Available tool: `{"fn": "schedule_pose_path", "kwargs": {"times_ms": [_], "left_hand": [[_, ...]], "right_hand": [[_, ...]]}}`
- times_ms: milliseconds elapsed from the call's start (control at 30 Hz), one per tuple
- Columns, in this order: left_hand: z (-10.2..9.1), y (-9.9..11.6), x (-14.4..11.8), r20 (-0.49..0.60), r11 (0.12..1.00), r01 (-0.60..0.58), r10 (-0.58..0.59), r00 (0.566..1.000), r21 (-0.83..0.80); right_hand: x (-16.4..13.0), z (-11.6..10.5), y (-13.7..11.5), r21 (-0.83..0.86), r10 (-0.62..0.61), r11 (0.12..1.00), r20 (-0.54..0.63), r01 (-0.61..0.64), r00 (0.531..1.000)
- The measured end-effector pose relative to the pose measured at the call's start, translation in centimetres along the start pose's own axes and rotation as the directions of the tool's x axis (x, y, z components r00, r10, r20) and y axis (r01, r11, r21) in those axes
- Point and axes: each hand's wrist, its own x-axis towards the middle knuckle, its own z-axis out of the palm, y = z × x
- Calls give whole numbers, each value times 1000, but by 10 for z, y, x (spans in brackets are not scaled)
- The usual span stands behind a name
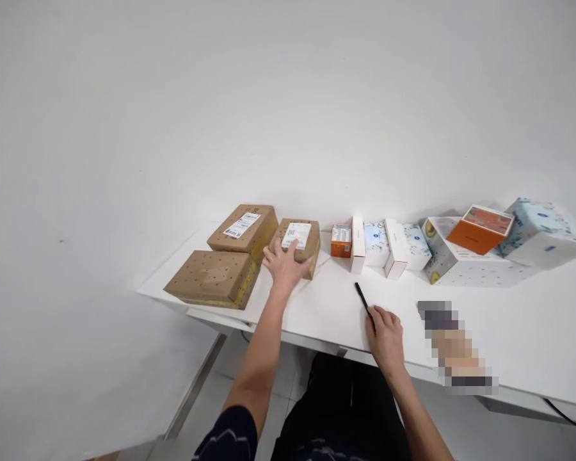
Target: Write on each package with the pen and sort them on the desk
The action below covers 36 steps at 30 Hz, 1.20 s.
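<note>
My left hand rests flat, fingers spread, on the near side of a small brown cardboard box with a white label on top. My right hand lies on the white table and holds a black pen that points away from me. Two bigger brown boxes sit to the left: one with a label at the back, one plain at the front.
A row of small cartons runs right along the wall: an orange one, white and pale blue ones, a patterned white box with an orange box on it, and a pale blue box. A blurred patch sits near the front edge.
</note>
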Motion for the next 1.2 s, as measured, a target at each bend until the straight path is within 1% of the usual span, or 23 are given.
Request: {"fn": "schedule_pose_path", "kwargs": {"times_ms": [100, 167, 200, 267, 333, 433, 500, 600, 667, 700, 733, 767, 800, 867, 900, 967, 1000, 1067, 1133, 1200], "left_hand": [[-13, 2, -60, -76, 998, -59, 61, 995, 38], [-19, 2, -90, -106, 995, -80, 86, 991, 52], [-21, 2, -100, -120, 995, -84, 90, 989, 54], [-22, 2, -113, -147, 996, -81, 87, 985, 45], [-20, 1, -118, -174, 996, -82, 85, 981, 26], [-14, -4, -128, -202, 995, -97, 94, 975, -2], [-9, -10, -140, -209, 994, -110, 105, 972, -12], [1, -21, -164, -174, 987, -152, 142, 974, -48], [6, -29, -177, -127, 977, -162, 144, 981, -140], [8, -32, -181, -98, 964, -151, 132, 986, -221], [9, -35, -183, -70, 938, -123, 106, 992, -324], [9, -38, -183, -43, 894, -81, 69, 997, -440], [8, -40, -180, -21, 830, -31, 23, 1000, -557], [4, -42, -168, 16, 660, 68, -85, 996, -748], [1, -42, -160, 37, 575, 109, -135, 990, -811], [-4, -39, -142, 93, 445, 170, -189, 978, -879], [-6, -36, -133, 129, 401, 197, -192, 973, -895], [-6, -30, -117, 196, 340, 245, -170, 966, -908], [-4, -23, -107, 254, 286, 283, -136, 958, -915], [0, -17, -103, 287, 234, 304, -106, 952, -923]], "right_hand": [[0, 1, 1, 22, -9, 1000, -20, 9, 1000], [0, 2, 1, 32, -12, 999, -29, 13, 999], [0, 2, 1, 36, -13, 999, -32, 15, 999], [0, 2, 1, 40, -16, 999, -35, 17, 999], [0, 1, 1, 40, -20, 999, -40, 21, 999], [1, 0, 1, 42, -27, 999, -51, 29, 998], [1, 0, 1, 49, -27, 998, -45, 29, 999], [0, 0, 1, 62, -25, 998, -12, 26, 1000], [-2, 1, 2, 61, -24, 998, 9, 23, 1000], [-2, 1, 3, 52, -20, 998, 23, 19, 1000], [-2, 1, 2, 36, -12, 999, 45, 10, 999], [-1, 0, 2, 14, 3, 1000, 80, -4, 997], [1, -1, 0, -14, 25, 1000, 129, -23, 991], [8, -4, -6, -83, 98, 993, 247, -80, 964], [12, -7, -10, -119, 142, 987, 305, -110, 942], [22, -12, -20, -183, 232, 968, 396, -171, 889], [26, -15, -24, -205, 270, 958, 428, -198, 863], [33, -19, -31, -221, 324, 944, 466, -247, 823], [36, -20, -30, -182, 360, 933, 478, -310, 801], [36, -19, -22, -82, 386, 915, 461, -394, 799]]}}
